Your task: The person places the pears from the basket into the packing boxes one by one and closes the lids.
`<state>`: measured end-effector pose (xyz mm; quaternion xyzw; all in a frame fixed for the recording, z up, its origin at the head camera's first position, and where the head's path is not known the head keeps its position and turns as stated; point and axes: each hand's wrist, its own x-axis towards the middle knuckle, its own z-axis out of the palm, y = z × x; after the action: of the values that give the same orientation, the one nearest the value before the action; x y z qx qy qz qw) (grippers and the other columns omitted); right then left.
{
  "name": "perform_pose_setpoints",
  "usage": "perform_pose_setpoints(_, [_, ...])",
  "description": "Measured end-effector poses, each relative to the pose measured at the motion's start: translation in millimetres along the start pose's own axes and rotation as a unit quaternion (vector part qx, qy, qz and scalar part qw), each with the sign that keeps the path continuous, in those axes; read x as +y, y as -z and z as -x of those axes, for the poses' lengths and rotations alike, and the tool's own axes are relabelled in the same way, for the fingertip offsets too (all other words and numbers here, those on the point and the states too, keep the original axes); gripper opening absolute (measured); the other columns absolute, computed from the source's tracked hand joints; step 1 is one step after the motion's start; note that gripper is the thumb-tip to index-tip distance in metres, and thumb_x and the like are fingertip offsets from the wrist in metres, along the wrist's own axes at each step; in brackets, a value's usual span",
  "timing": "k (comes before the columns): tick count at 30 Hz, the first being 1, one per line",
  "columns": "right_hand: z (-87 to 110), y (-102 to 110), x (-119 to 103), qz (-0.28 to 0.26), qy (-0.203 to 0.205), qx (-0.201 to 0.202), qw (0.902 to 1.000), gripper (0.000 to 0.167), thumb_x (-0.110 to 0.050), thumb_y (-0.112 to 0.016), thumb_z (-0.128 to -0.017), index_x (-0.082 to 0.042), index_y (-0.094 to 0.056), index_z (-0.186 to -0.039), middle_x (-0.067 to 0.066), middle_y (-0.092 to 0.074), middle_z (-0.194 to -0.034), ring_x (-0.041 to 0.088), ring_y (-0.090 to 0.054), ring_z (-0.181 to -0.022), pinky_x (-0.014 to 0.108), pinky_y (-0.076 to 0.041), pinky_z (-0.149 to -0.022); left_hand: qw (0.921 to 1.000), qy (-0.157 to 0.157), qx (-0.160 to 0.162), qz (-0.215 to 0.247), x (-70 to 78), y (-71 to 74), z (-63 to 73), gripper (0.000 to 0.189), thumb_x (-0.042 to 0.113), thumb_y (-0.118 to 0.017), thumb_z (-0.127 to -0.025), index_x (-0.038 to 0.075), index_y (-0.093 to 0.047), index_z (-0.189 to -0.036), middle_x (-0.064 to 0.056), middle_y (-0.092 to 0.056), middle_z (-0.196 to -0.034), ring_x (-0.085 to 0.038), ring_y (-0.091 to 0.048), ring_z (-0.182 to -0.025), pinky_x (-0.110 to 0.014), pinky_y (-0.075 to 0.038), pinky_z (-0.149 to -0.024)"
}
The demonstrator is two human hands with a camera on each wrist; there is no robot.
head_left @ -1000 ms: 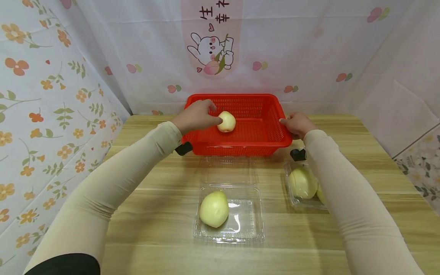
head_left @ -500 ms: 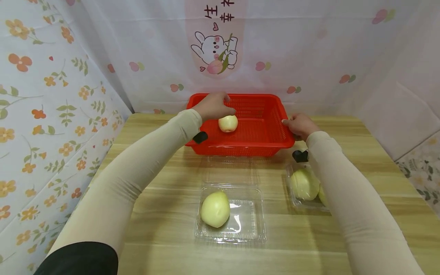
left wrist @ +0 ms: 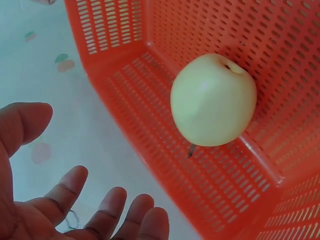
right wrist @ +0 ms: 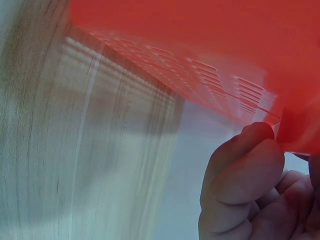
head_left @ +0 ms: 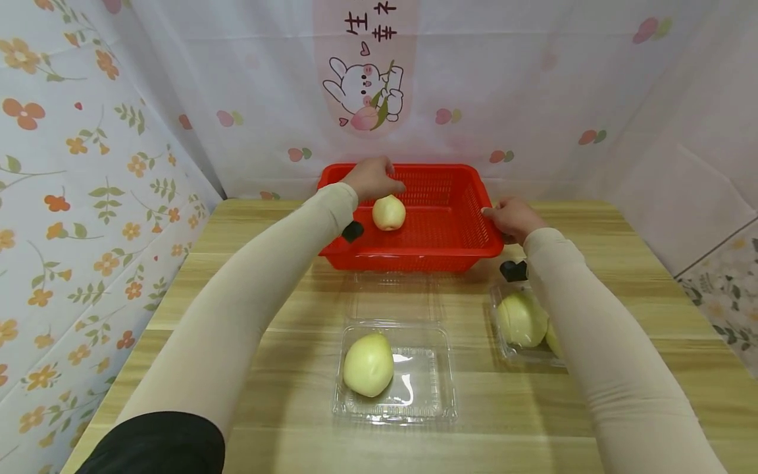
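A red plastic basket (head_left: 408,262) with slotted walls stands at the back of the table. Inside lies one pale yellow pear (head_left: 389,213), its short stem visible in the left wrist view. My left hand (head_left: 373,179) hovers over the basket's left part, just above the pear; the left wrist view shows its fingers spread and apart from the fruit. With thumb and fingers my right hand (right wrist: 250,185) pinches the basket's right rim. A second pear (head_left: 368,365) sits in the left half of an open clear plastic clamshell box (head_left: 417,411) in front of the basket.
Another clear box (head_left: 503,345) with pears (head_left: 522,320) stands on the right, partly hidden under my right forearm. The clamshell's lid (head_left: 393,296) lies folded back toward the basket. A printed curtain (head_left: 254,79) hangs close behind the basket and along the sides.
My left hand has moved right and slightly farther back, from the basket's left rim to above the pear. The right hand keeps its hold on the rim; the pears and boxes stay put.
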<state>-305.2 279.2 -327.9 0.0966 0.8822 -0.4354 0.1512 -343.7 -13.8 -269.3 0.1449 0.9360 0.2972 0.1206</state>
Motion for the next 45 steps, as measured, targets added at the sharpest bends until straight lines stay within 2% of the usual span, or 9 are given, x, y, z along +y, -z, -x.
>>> perform_pose_setpoints(7, [1.8,1,0,0.002,0.003,0.004,1.0,0.026,-0.025,-0.049,-0.104,0.0,-0.042,-0.098,0.013,-0.06,-0.09,0.016,-0.066,-0.065,0.031,-0.058,-0.063,0.9994,0.03,0.003,0.014,-3.6,-10.0,-11.9,0.042,0.032,-0.067,-0.093,0.008,-0.051,-0.123,-0.006,-0.056,-0.116,-0.023,-0.053,-0.103,-0.032,-0.05,-0.087])
perform_pose_setpoints(13, [2.1,0,-1,0.0,0.004,0.005,1.0,0.027,-0.025,-0.049,-0.104,0.0,-0.042,-0.098,0.012,-0.06,-0.089,0.014,-0.066,-0.064,0.031,-0.058,-0.061,0.9996,0.027,0.008,-0.001,-8.3,-15.3,-19.9,0.045,0.034,-0.064,-0.094,0.006,-0.051,-0.128,-0.008,-0.056,-0.123,-0.023,-0.053,-0.106,-0.035,-0.049,-0.091])
perform_pose_setpoints(16, [1.0,1,0,-0.002,0.003,0.003,1.0,0.028,-0.026,-0.049,-0.104,0.0,-0.043,-0.099,0.012,-0.061,-0.089,0.014,-0.066,-0.064,0.03,-0.058,-0.062,0.9995,0.027,0.011,-0.011,-10.6,-17.4,-22.8,0.041,0.034,-0.063,-0.094,0.006,-0.052,-0.122,-0.007,-0.056,-0.117,-0.022,-0.053,-0.1,-0.032,-0.048,-0.086])
perform_pose_setpoints(20, [-1.5,1,0,-0.005,0.002,0.002,1.0,0.027,-0.026,-0.048,-0.104,0.0,-0.045,-0.098,0.01,-0.061,-0.087,0.014,-0.066,-0.064,0.03,-0.058,-0.062,0.9995,0.025,0.008,-0.016,-13.1,-21.5,-27.4,0.03,0.032,-0.062,-0.093,0.007,-0.05,-0.106,-0.006,-0.051,-0.096,-0.02,-0.048,-0.084,-0.029,-0.042,-0.069])
perform_pose_setpoints(23, [-2.3,0,1,-0.008,0.002,0.002,1.0,0.027,-0.026,-0.048,-0.104,0.0,-0.044,-0.097,0.011,-0.061,-0.088,0.014,-0.067,-0.065,0.031,-0.058,-0.062,0.9996,0.019,0.005,-0.02,-12.4,-24.0,-27.1,0.029,0.031,-0.062,-0.093,0.007,-0.049,-0.102,-0.006,-0.049,-0.094,-0.02,-0.047,-0.082,-0.029,-0.04,-0.066])
perform_pose_setpoints(28, [-0.9,0,1,-0.008,0.003,0.004,1.0,0.027,-0.026,-0.048,-0.105,0.0,-0.044,-0.097,0.011,-0.061,-0.087,0.013,-0.066,-0.063,0.031,-0.058,-0.062,0.9994,0.013,0.004,-0.03,-9.6,-25.7,-25.1,0.035,0.032,-0.062,-0.093,0.004,-0.052,-0.112,-0.01,-0.056,-0.111,-0.023,-0.052,-0.094,-0.031,-0.046,-0.075])
perform_pose_setpoints(32, [1.4,-1,-1,-0.013,-0.001,0.002,0.9999,0.027,-0.026,-0.049,-0.105,0.0,-0.044,-0.098,0.012,-0.061,-0.088,0.013,-0.066,-0.062,0.03,-0.058,-0.061,0.9986,0.032,-0.013,-0.039,-12.0,-27.2,-32.2,0.043,0.034,-0.062,-0.093,0.005,-0.052,-0.124,-0.01,-0.056,-0.121,-0.022,-0.054,-0.1,-0.032,-0.049,-0.083])
perform_pose_setpoints(40, [3.3,-1,-2,-0.016,0.001,-0.002,0.9999,0.027,-0.026,-0.049,-0.104,0.001,-0.045,-0.1,0.013,-0.062,-0.09,0.013,-0.066,-0.064,0.03,-0.058,-0.062,0.9967,0.059,-0.033,-0.046,-21.5,-34.3,-49.9,0.037,0.034,-0.065,-0.092,0.008,-0.053,-0.115,-0.008,-0.056,-0.111,-0.023,-0.053,-0.095,-0.032,-0.049,-0.078])
perform_pose_setpoints(45, [2.8,0,-1,-0.013,0.002,0.0,0.9999,0.028,-0.026,-0.049,-0.104,0.001,-0.045,-0.101,0.012,-0.062,-0.09,0.014,-0.066,-0.065,0.031,-0.058,-0.063,0.9945,0.072,-0.057,-0.049,-26.2,-41.2,-58.0,0.047,0.035,-0.068,-0.091,0.008,-0.053,-0.127,-0.007,-0.056,-0.122,-0.022,-0.055,-0.1,-0.032,-0.052,-0.082])
